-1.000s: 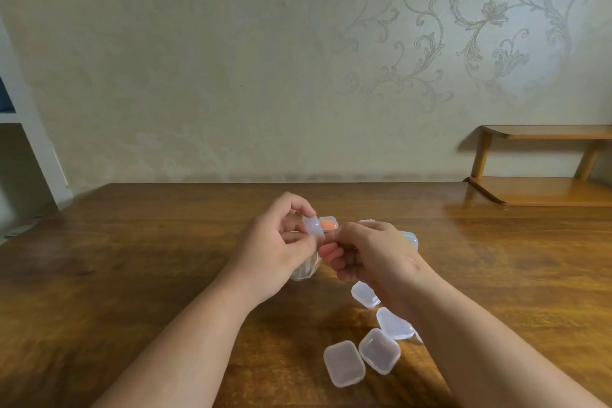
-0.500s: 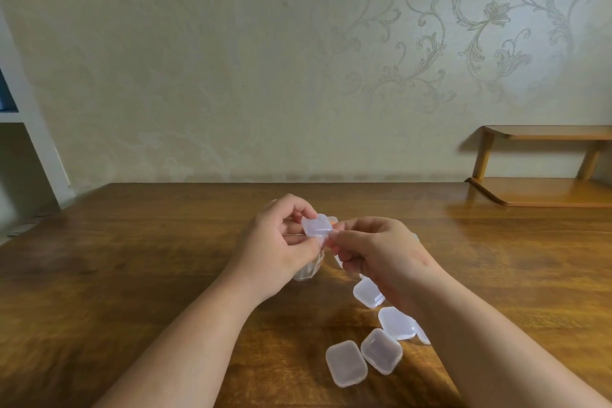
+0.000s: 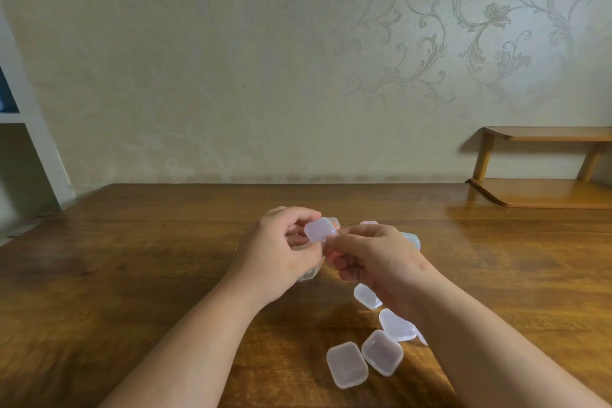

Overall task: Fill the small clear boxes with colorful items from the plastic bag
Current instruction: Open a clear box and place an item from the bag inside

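With the left hand [image 3: 281,252] pinching 1 small box [image 3: 320,229] above the table [image 3: 165,258] and the right hand [image 3: 377,258] curled, pinching its edge, seemingly to pry the lid, lift gently, well clear of the 4 boxes [image 3: 347,364] lying nearer.

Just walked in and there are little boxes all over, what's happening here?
A person holds one small clear box above the wooden table: the left hand grips it and the right hand pinches its edge. Four more clear boxes, which look empty, lie on the table by the right forearm. Partly hidden behind the hands sit coloured boxes.
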Available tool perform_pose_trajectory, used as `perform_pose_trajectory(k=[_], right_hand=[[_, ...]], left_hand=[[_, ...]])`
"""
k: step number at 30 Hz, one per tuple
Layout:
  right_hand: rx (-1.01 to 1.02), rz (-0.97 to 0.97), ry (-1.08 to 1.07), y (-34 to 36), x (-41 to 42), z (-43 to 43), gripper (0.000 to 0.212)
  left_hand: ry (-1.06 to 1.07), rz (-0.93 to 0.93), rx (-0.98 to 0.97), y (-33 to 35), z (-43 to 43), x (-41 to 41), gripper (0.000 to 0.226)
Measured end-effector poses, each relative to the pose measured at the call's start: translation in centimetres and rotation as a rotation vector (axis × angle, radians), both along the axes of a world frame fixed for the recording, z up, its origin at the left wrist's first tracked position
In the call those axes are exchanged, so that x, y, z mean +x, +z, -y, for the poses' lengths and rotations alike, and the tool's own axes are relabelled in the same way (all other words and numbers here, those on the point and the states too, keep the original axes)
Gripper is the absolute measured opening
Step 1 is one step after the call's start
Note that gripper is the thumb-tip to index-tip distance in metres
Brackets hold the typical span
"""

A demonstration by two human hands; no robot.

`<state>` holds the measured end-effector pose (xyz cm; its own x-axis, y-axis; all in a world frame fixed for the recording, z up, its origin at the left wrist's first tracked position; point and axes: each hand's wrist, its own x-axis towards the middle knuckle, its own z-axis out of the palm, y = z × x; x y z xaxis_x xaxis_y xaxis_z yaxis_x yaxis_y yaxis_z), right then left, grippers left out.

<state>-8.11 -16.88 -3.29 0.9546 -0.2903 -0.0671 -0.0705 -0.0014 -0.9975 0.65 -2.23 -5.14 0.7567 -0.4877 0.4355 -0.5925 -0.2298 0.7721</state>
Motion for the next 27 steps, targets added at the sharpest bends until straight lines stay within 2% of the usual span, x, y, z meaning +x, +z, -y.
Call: perform_pose_trajectory(k=[7, 12, 18, 22, 27], right_hand=[[-0.035, -0.034, -0.018, 0.0, 0.2, -0.3, 0.016], [-0.168, -0.077, -0.091, -0.2, 0.1, -0.3, 0.012], [-0.106, 0.002, -0.100, 0.6, -0.2, 0.3, 0.010], [-0.130, 0.011, -0.115, 0.7, -0.3, 0.7, 0.008], [-0.094, 0.028, -0.133, 0.7, -0.3, 0.6, 0.005]], left_hand=[[0.070, 0.085, 0.037, 0.1, 0.2, -0.8, 0.041], [0.117, 0.000, -0.122, 0.8, 0.4, -1.0, 0.019], [0.045, -0.102, -0.051, 1.5, -0.2, -1.2, 0.046], [-0.022, -0.117, 0.003, 1.2, -0.2, -1.1, 0.032], [0.047, -0.070, 0.047, 1.1, -0.2, -1.1, 0.038]])
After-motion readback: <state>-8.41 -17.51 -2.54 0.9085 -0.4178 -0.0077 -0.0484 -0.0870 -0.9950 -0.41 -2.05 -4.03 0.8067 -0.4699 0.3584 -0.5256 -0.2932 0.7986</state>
